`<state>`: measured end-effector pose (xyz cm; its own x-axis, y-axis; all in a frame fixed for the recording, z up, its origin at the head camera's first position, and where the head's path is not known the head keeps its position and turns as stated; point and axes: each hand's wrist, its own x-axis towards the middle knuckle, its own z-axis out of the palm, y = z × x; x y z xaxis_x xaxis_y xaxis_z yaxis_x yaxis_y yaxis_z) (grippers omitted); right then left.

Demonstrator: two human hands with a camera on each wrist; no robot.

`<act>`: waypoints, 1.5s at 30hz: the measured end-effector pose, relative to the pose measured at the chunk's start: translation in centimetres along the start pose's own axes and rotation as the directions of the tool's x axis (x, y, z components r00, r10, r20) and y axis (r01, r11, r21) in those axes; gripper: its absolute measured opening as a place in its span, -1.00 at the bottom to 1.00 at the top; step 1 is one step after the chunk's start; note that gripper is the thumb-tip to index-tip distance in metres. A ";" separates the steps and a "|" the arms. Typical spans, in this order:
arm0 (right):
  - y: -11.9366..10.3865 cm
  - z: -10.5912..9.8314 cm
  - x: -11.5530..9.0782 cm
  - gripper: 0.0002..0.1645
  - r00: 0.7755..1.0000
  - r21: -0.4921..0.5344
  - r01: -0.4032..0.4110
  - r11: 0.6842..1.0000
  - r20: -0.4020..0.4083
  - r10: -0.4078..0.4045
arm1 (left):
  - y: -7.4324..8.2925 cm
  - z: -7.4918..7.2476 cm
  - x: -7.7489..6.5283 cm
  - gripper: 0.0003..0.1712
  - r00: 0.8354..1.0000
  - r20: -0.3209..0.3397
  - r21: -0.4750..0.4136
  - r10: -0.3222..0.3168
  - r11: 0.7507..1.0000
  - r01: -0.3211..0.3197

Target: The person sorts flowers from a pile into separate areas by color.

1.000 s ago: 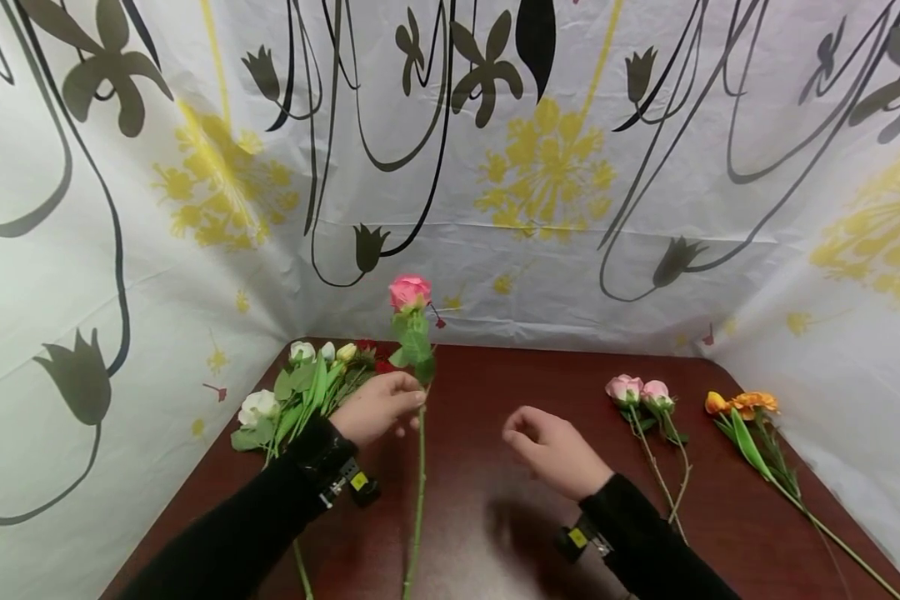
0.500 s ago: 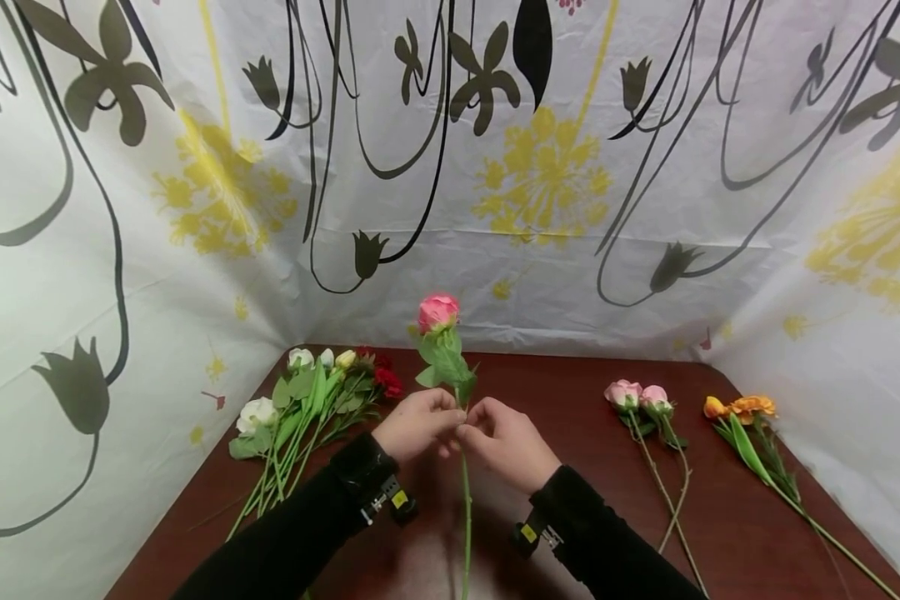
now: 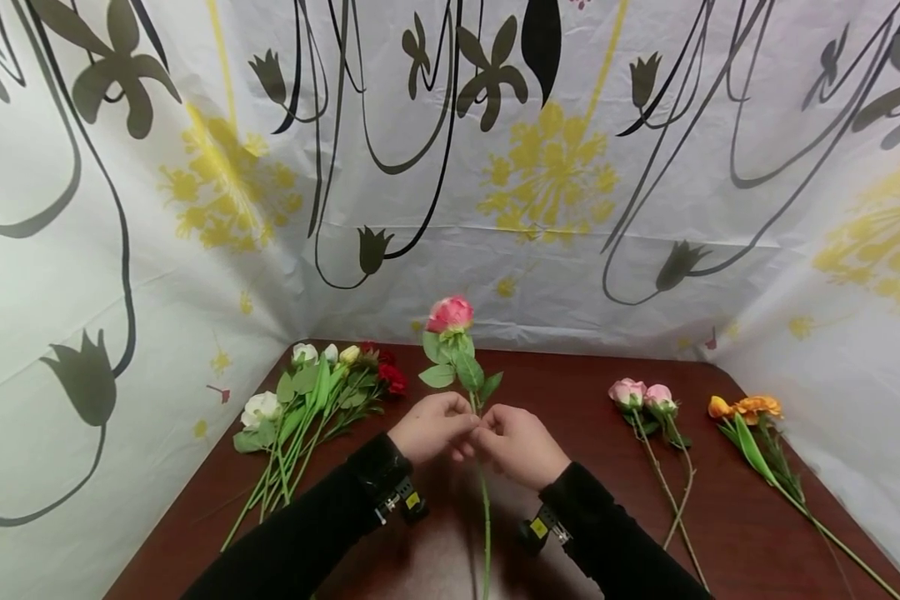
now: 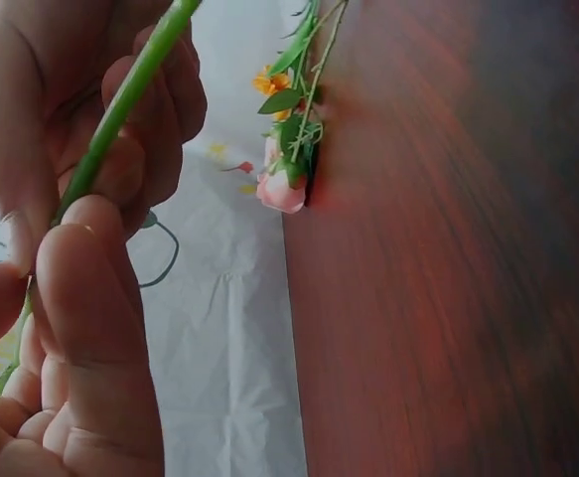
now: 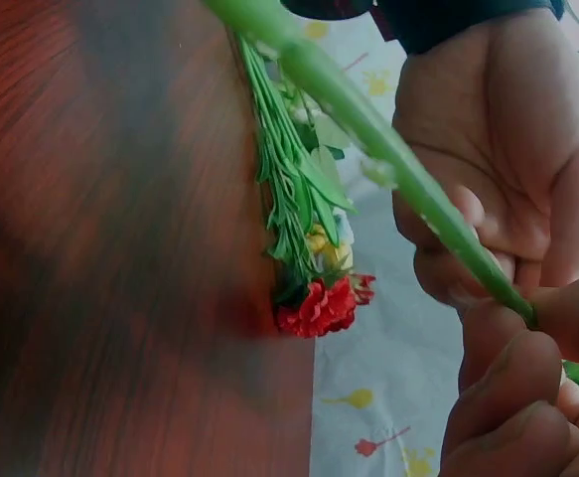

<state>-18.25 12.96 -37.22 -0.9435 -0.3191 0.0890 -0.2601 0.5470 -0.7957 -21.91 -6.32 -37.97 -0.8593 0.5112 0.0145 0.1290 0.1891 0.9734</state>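
Note:
A pink rose (image 3: 450,314) with green leaves stands nearly upright between my hands, above the table's middle. My left hand (image 3: 435,429) pinches its stem (image 4: 120,109) just below the leaves. Touching it from the other side, my right hand (image 3: 521,446) pinches the same stem with thumb and fingers. The fingertips of both hands meet there, as the left and right wrist views show up close. Below the hands the bare green stem (image 3: 487,525) hangs toward the table. The exact point of grip is partly hidden by fingers in the head view.
White, yellow and red flowers (image 3: 322,400) lie in a bunch on the left of the dark red table (image 3: 570,383). Two pale pink roses (image 3: 645,396) and orange flowers (image 3: 750,408) lie on the right. A patterned white sheet (image 3: 420,200) surrounds the back and sides.
My left hand has moved right, carrying the pink rose toward the middle. My right hand, apart from it at first, has come left and now pinches the stem. The flower has turned slightly.

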 end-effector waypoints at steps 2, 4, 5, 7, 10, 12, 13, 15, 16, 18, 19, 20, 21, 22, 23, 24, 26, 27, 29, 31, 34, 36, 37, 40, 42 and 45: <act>0.4 -0.6 -0.1 -0.82 1.000 0.012 -0.018 1.000 -0.002 0.018 | 0.0 0.0 0.0 -0.84 1.000 0.006 0.020 -0.003 1.000 0.002; 0.9 -1.4 -0.2 -0.82 0.999 0.032 -0.049 0.998 -0.011 0.049 | 0.0 -0.1 -0.1 -0.85 1.000 0.006 0.059 -0.004 0.998 0.004; 1.1 -1.9 -0.3 -0.82 0.998 0.036 -0.064 0.997 -0.023 0.065 | 0.0 -0.1 -0.2 -0.86 1.000 0.003 0.076 -0.005 0.997 0.005; 1.8 -3.1 -0.7 -0.81 0.995 0.036 -0.090 0.995 -0.041 0.092 | -0.2 -0.4 -0.4 -0.87 1.000 -0.009 0.129 0.005 0.992 -0.004; 3.0 -5.4 -1.9 -0.80 0.992 0.001 -0.108 0.994 -0.064 0.108 | -0.8 -1.1 -0.8 -0.88 0.999 -0.032 0.206 0.021 0.978 -0.014; 4.1 -7.1 -2.8 -0.79 0.989 -0.024 -0.135 0.991 -0.068 0.133 | -1.4 -1.7 -1.2 -0.87 0.999 -0.049 0.260 0.023 0.965 -0.009; 4.7 -8.0 -3.4 -0.77 0.986 -0.039 -0.155 0.987 -0.069 0.152 | -1.7 -2.1 -1.5 -0.87 0.998 -0.060 0.287 0.019 0.958 -0.001; 6.1 -9.8 -4.4 -0.74 0.978 -0.079 -0.199 0.977 -0.079 0.193 | -2.3 -3.0 -2.1 -0.86 0.997 -0.081 0.332 0.006 0.943 0.022; 6.8 -10.6 -5.0 -0.72 0.973 -0.107 -0.223 0.969 -0.085 0.215 | -2.6 -3.4 -2.5 -0.87 0.996 -0.092 0.349 -0.002 0.937 0.034; 8.3 -12.3 -6.0 -0.68 0.960 -0.150 -0.277 0.949 -0.094 0.265 | -3.3 -4.2 -3.1 -0.87 0.993 -0.117 0.375 -0.013 0.925 0.057; 9.1 -13.1 -6.6 -0.67 0.953 -0.170 -0.299 0.939 -0.097 0.286 | -3.6 -4.7 -3.4 -0.87 0.992 -0.127 0.384 -0.016 0.921 0.064; 9.8 -13.9 -7.2 -0.66 0.946 -0.183 -0.323 0.929 -0.099 0.310 | -3.9 -5.1 -3.8 -0.87 0.991 -0.135 0.388 -0.017 0.919 0.069; 10.6 -14.7 -7.8 -0.64 0.941 -0.190 -0.338 0.922 -0.089 0.327 | -4.1 -5.5 -4.1 -0.86 0.989 -0.144 0.385 -0.018 0.920 0.073; 11.3 -15.4 -8.3 -0.63 0.932 -0.191 -0.361 0.913 -0.080 0.353 | -4.3 -6.0 -4.5 -0.86 0.988 -0.153 0.391 -0.016 0.917 0.076; 12.0 -16.1 -8.8 -0.63 0.923 -0.184 -0.385 0.904 -0.069 0.379 | -4.5 -6.5 -4.8 -0.86 0.987 -0.160 0.391 -0.016 0.917 0.079; 12.8 -16.8 -9.3 -0.61 0.913 -0.181 -0.409 0.895 -0.061 0.404 | -4.7 -6.9 -5.1 -0.85 0.986 -0.167 0.391 -0.017 0.917 0.082; 14.3 -18.2 -10.1 -0.60 0.900 -0.187 -0.435 0.881 -0.046 0.434 | -4.9 -7.8 -5.8 -0.85 0.983 -0.182 0.383 -0.022 0.919 0.092; 15.0 -18.8 -10.4 -0.59 0.893 -0.194 -0.448 0.873 -0.042 0.449 | -5.0 -8.2 -6.1 -0.84 0.982 -0.189 0.378 -0.026 0.921 0.097; 16.4 -19.9 -10.9 -0.57 0.875 -0.207 -0.479 0.853 -0.040 0.482 | -5.2 -8.9 -6.8 -0.83 0.979 -0.198 0.360 -0.038 0.927 0.108; 17.8 -20.8 -11.1 -0.57 0.866 -0.230 -0.491 0.840 -0.030 0.499 | -5.4 -9.5 -7.3 -0.81 0.978 -0.205 0.354 -0.046 0.928 0.117; 19.6 -21.5 -11.1 -0.57 0.841 -0.251 -0.529 0.811 -0.022 0.541 | -5.7 -10.1 -7.9 -0.77 0.977 -0.209 0.347 -0.048 0.930 0.120; 20.7 -21.7 -11.1 -0.57 0.828 -0.267 -0.545 0.795 -0.021 0.561 | -5.9 -10.3 -8.2 -0.75 0.977 -0.207 0.350 -0.047 0.929 0.119; 21.2 -21.7 -11.2 -0.57 0.825 -0.274 -0.548 0.791 -0.021 0.564 | -6.0 -10.3 -8.3 -0.74 0.977 -0.207 0.350 -0.047 0.929 0.119; 22.4 -21.4 -11.2 -0.58 0.809 -0.271 -0.570 0.775 -0.021 0.588 | -6.1 -10.4 -8.5 -0.74 0.977 -0.206 0.342 -0.053 0.932 0.123; 23.0 -21.1 -11.2 -0.57 0.809 -0.278 -0.568 0.774 -0.016 0.588 | -6.1 -10.4 -8.6 -0.74 0.977 -0.207 0.337 -0.056 0.933 0.125; 23.1 -20.3 -10.7 -0.56 0.808 -0.291 -0.566 0.771 -0.010 0.589 | -6.0 -10.4 -8.6 -0.76 0.975 -0.215 0.326 -0.060 0.937 0.129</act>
<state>-18.34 44.68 -44.36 -0.9175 0.0724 -0.3912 0.2741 0.8278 -0.4896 -20.39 -20.56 -41.54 -0.9519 0.3064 0.0052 0.1708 0.5164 0.8392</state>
